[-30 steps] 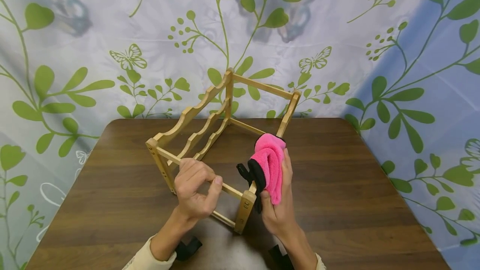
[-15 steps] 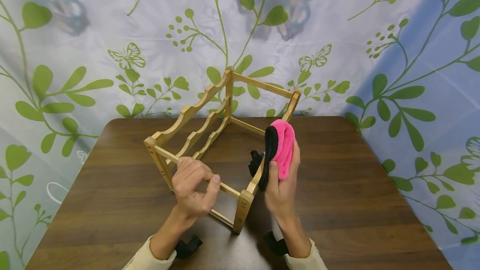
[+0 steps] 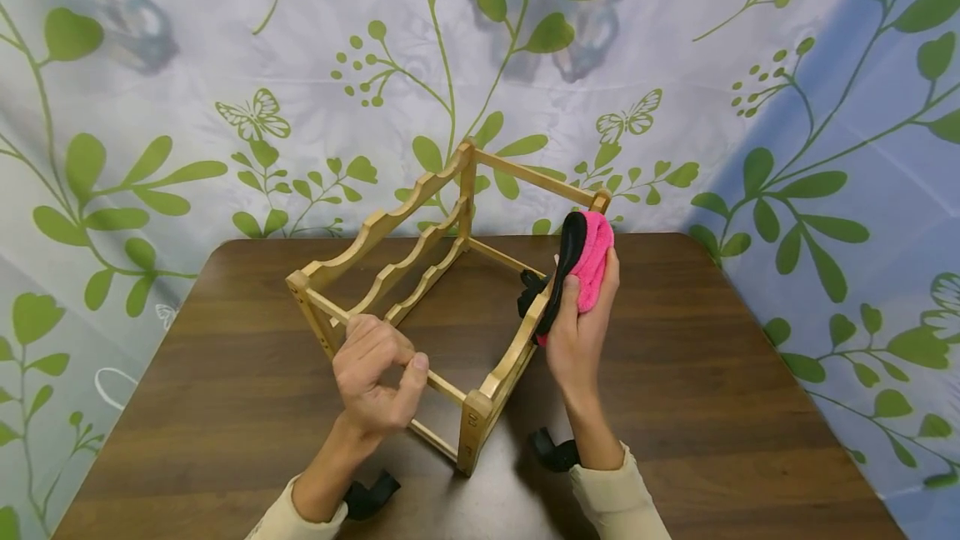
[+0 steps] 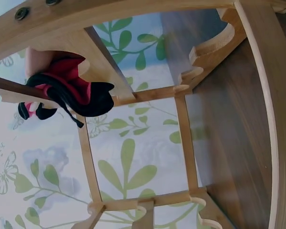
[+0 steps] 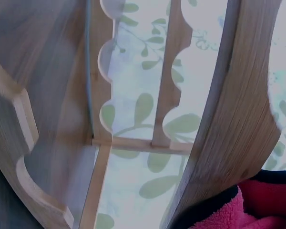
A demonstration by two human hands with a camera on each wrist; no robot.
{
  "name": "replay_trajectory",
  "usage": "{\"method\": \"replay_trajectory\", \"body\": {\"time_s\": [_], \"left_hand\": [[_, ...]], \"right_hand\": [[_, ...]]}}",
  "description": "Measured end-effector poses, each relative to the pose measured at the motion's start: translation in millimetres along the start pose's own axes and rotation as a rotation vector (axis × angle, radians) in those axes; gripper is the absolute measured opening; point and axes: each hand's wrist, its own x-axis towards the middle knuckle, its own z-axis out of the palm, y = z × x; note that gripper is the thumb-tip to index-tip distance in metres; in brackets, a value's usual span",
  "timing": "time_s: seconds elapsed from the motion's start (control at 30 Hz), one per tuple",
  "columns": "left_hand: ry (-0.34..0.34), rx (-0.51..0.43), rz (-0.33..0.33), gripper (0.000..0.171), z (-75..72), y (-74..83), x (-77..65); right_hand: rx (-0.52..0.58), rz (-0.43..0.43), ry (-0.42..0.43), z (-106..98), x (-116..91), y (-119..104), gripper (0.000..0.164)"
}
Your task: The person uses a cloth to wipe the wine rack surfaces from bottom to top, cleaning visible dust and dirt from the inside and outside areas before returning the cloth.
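A light wooden wine rack (image 3: 390, 223) with scalloped rails stands on the table. My left hand (image 3: 375, 377) grips its near top crossbar, thumb lying along the bar. With my right hand (image 3: 581, 348) I hold a folded pink fleece cloth (image 3: 596, 261) with black edging around the right top rail, close to its far end. In the left wrist view, the cloth (image 4: 93, 98) hangs over the inner side of that rail, and part of a finger shows above it. Across the lower right of the right wrist view, the cloth (image 5: 224, 214) lies against the wooden rail (image 5: 229, 109).
The rack rests on a dark brown wooden table (image 3: 697, 407). Behind and beside it hangs a pale curtain (image 3: 300, 65) printed with green leaves and butterflies. Black straps, including one by the right wrist (image 3: 553, 450), hang below both wrists.
My right hand has slid the cloth away from me along the right rail, from near the front corner toward the far end. The rack's near corner has shifted slightly left, with my left hand still gripping it.
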Motion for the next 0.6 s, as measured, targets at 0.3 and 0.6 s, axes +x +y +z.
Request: {"method": "replay_trajectory", "body": {"time_s": [0.3, 0.6], "left_hand": [[0.011, -0.05, 0.026, 0.035, -1.2, -4.0, -1.0], [0.009, -0.085, 0.019, 0.036, -6.8, -8.8, 0.3]], "right_hand": [[-0.03, 0.088, 0.009, -7, 25, -7, 0.056], [-0.079, 0.112, 0.049, -11, 47, -14, 0.055]]}}
